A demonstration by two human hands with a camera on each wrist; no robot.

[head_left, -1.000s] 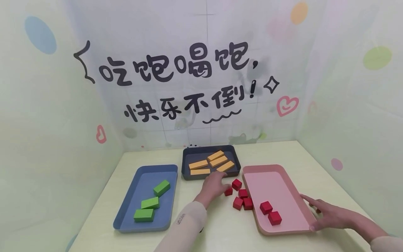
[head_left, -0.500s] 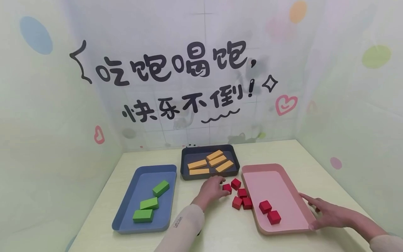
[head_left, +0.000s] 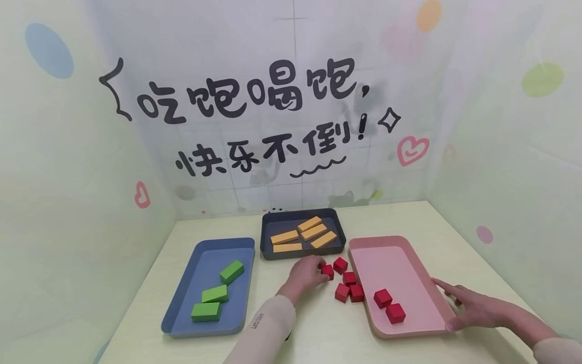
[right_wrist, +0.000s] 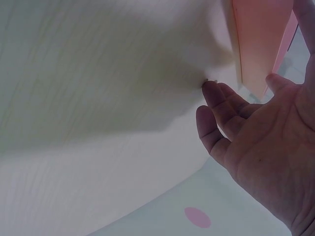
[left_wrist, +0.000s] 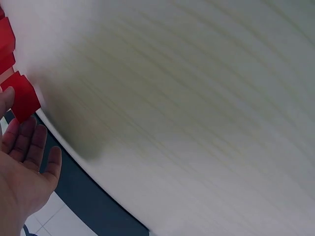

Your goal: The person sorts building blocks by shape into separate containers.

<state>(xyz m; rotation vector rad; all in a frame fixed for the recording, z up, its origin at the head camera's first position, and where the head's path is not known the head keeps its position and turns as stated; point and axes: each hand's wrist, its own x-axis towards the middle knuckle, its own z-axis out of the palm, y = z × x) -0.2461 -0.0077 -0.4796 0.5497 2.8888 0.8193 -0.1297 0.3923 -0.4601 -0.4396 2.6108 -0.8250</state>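
Note:
In the head view my left hand [head_left: 305, 275] pinches a red cube [head_left: 327, 272] on the table, thumb on the near side and fingertips at the far side. The left wrist view shows the thumb against that cube [left_wrist: 25, 96]. Several more red cubes [head_left: 349, 278] lie just right of it, beside the pink tray [head_left: 386, 263]. Two red cubes [head_left: 395, 313] sit inside this tray near its front. At the tray's right side, my right hand [head_left: 479, 308] touches the outer wall with index finger and thumb, the other fingers loosely bent.
A blue tray [head_left: 186, 283] with three green blocks [head_left: 206, 312] stands at the left. Behind my left hand is a dark navy tray [head_left: 284, 227] holding several orange blocks [head_left: 313, 232]. Printed curtain walls [head_left: 273, 192] enclose the table at the back and sides.
My left hand has drawn back slightly toward the left, and its fingertips have closed onto the nearest red cube. The right hand stays at the pink tray's side.

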